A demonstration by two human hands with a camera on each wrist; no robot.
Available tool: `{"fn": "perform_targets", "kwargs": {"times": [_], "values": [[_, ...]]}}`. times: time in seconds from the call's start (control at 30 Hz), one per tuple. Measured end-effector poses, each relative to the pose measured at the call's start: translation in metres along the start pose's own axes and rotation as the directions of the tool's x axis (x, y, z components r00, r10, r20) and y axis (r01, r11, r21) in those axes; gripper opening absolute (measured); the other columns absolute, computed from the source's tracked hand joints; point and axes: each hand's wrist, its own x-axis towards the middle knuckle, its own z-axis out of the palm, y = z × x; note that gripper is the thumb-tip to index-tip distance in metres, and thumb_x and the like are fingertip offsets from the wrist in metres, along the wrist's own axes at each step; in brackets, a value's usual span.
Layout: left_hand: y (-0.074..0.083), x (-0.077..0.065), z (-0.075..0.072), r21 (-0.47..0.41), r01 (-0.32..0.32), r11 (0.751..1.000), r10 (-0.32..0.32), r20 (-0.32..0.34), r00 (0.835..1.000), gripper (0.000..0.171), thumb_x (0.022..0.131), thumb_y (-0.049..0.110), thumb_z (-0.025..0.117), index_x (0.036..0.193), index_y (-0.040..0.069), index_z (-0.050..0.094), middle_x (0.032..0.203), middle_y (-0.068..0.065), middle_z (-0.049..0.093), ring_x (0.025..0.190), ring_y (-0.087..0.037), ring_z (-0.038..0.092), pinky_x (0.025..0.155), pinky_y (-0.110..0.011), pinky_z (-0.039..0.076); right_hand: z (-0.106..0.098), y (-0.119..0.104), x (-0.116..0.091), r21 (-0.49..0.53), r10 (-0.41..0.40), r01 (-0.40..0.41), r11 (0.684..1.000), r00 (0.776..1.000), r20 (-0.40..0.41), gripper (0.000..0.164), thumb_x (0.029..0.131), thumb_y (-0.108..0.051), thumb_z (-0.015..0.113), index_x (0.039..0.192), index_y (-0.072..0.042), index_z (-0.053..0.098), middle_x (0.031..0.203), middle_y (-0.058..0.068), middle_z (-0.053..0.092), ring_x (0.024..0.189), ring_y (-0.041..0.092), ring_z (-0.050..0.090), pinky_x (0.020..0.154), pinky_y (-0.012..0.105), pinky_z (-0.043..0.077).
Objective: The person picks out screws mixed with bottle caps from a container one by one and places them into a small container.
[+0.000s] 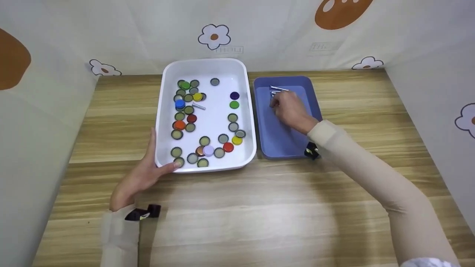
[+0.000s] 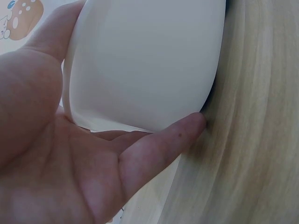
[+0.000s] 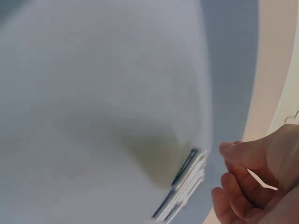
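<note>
My left hand (image 1: pixel 143 172) holds the front left corner of a white tray (image 1: pixel 251 148), its thumb over the rim and its fingers along the outer wall (image 2: pixel 145 60). Bottle caps of several colours, such as a red cap (image 1: pixel 228 147), lie scattered in that tray. Among them is one slim silver bolt (image 1: pixel 199 106). Over the far part of a blue tray (image 1: pixel 272 129), my right hand (image 1: pixel 291 111) hangs with loosely bent fingers. Close beside its fingertips, several silver bolts (image 3: pixel 184 189) lie together in the blue tray; nothing shows between thumb and fingers (image 3: pixel 233 186).
Both trays stand side by side on a wooden table (image 1: pixel 237 215), the blue one to the right. A pale cloth wall (image 1: pixel 163 33) with printed flowers rises behind them and along both sides.
</note>
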Motion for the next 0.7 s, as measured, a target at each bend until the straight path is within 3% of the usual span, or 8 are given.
{"fn": "perform_targets", "kwargs": {"times": [0.17,0.33,0.7], "values": [[0.002,-0.001,0.0,0.009,0.007,1.0,-0.007,0.002,1.0,0.118,0.094,0.026,0.07,0.153,0.031,-0.033,0.17,-0.018,0.0,0.153,-0.044,0.017,0.128,-0.056,0.004,-0.001,-0.016,-0.008,0.043,-0.074,0.076,0.996,0.996,-0.044,0.015,0.087,0.004,0.063,0.093,0.003,0.077,0.096,0.019,0.075,0.1,0.036,0.068,0.092,0.046,0.054],[0.005,-0.004,-0.002,0.027,0.057,0.998,-0.057,0.004,0.998,0.119,0.095,0.03,0.069,0.152,0.026,-0.036,0.169,-0.02,-0.003,0.154,-0.044,0.011,0.127,-0.057,0.003,-0.004,-0.025,-0.008,0.097,-0.069,0.078,0.992,0.994,-0.088,0.01,0.088,0.001,0.068,0.094,0.002,0.076,0.098,0.018,0.073,0.097,0.033,0.067,0.09,0.044,0.054],[0.003,-0.002,-0.001,0.006,0.029,1.0,-0.029,0.004,1.0,0.119,0.095,0.024,0.069,0.152,0.031,-0.035,0.17,-0.017,0.002,0.153,-0.043,0.02,0.128,-0.055,0.004,-0.002,-0.038,-0.009,0.162,-0.134,0.145,0.976,0.988,-0.075,0.017,0.084,0.0,0.063,0.096,0.001,0.076,0.099,0.016,0.073,0.1,0.031,0.066,0.101,0.044,0.05]]}}
